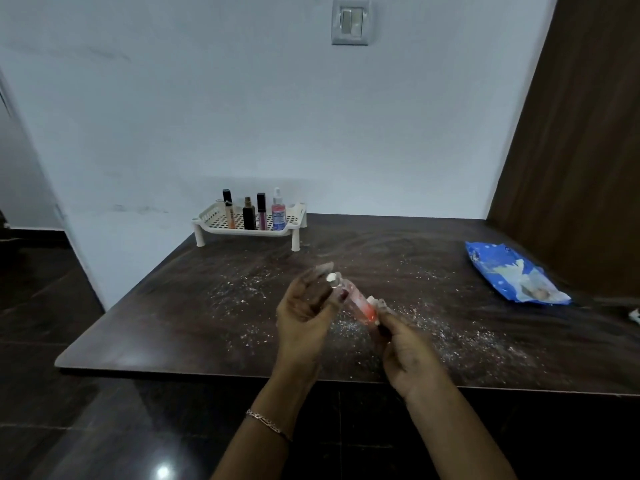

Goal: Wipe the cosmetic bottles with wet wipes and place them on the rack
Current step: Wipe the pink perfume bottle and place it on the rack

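Both hands hold one bottle (pixel 356 301) above the table (pixel 173 306): left hand (pixel 304 313) pinches its cap end, right hand (pixel 405 351) grips its base (maybe with a wipe). It slants far-left to near-right between them. Beyond stands the rack (pixel 249 230) with four bottles; a wipes pack (pixel 512 273) lies right.

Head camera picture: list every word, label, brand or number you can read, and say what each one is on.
No text here can be read.
Blue wipes pack: white markings, too blurred to read.
Pink dropper bottle on the rack: a label with print, too small to read.
Other three bottles on the rack: no print that can be made out.
Orange bottle held in both hands: blurred, no readable print.
Wall switch: no marking visible.
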The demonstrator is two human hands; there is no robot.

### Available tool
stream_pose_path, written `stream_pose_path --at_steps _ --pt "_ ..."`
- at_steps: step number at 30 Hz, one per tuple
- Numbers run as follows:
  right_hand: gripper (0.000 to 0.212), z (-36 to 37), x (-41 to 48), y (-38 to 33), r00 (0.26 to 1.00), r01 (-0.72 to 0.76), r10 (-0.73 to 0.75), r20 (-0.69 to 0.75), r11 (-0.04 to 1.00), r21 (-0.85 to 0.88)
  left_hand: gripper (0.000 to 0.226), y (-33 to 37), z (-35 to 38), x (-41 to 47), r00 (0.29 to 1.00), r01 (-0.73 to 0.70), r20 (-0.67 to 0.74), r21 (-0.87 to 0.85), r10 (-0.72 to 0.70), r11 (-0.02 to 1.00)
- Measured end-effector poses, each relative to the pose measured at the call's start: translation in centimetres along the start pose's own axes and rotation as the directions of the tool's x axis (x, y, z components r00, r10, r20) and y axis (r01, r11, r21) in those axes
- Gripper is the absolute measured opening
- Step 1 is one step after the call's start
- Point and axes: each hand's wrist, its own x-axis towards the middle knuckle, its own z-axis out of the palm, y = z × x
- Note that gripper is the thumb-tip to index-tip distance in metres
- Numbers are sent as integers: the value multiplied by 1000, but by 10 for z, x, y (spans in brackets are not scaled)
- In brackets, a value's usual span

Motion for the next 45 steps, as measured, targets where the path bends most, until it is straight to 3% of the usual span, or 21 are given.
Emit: stream_pose_path --at_steps 4,8,12,21,26,28,30,33,35,36,38,40,41,43,45 --pt "14 6 -5 2 992 -87 78 98 993 85 42 -7 2 -4 988 -5 153 248 -34 969" --pt "24 7 -9 2 977 -141 132 168 989 41 43 -3 4 -4 991 -6 126 290 -32 957" --pt "15 4 -8 1 972 -174 169 166 985 15 45 6 5 0 980 -84 200 368 9 926" --pt "5 14 -3 9 988 -133 124 88 986 104 38 3 7 3 996 -24 86 341 -6 940" --pt "6 15 -5 7 981 -167 166 98 986 7 39 1 3 2 1000 -1 15 396 -5 918" --pt "7 13 -3 7 989 -133 136 56 989 -57 40 4 4 3 1000 -6 5 457 4 889" --pt "22 12 -2 4 999 -43 44 7 992 -116 39 7 2 5 1000 -1 7 552 -3 834" --pt "15 18 -2 -14 975 222 -222 25 951 -215 25 9 -2 6 999 23 2 771 -39 636" --pt "13 27 -4 -27 874 480 -469 125 799 -361 23 11 -2 3 997 77 -57 844 -53 531" --pt "17 30 -4 -32 782 610 -584 218 646 -459 24 12 0 2 995 95 -81 859 -51 503" --pt "25 36 -6 -34 566 761 -655 500 184 -622 22 17 4 1 994 111 -100 880 -48 462" --pt "36 34 -10 -26 401 727 -503 766 -333 -600 17 20 7 3 992 124 -111 893 -55 433" --pt "43 32 -11 -21 340 669 -398 852 -535 -516 15 21 8 3 992 127 -114 900 -56 418" --pt "52 26 -15 -11 256 574 -249 934 -739 -354 17 19 4 3 992 124 -112 918 -53 376" --pt "48 24 -16 -6 204 539 -152 967 -807 -240 16 19 -1 2 992 122 -110 928 -53 351"
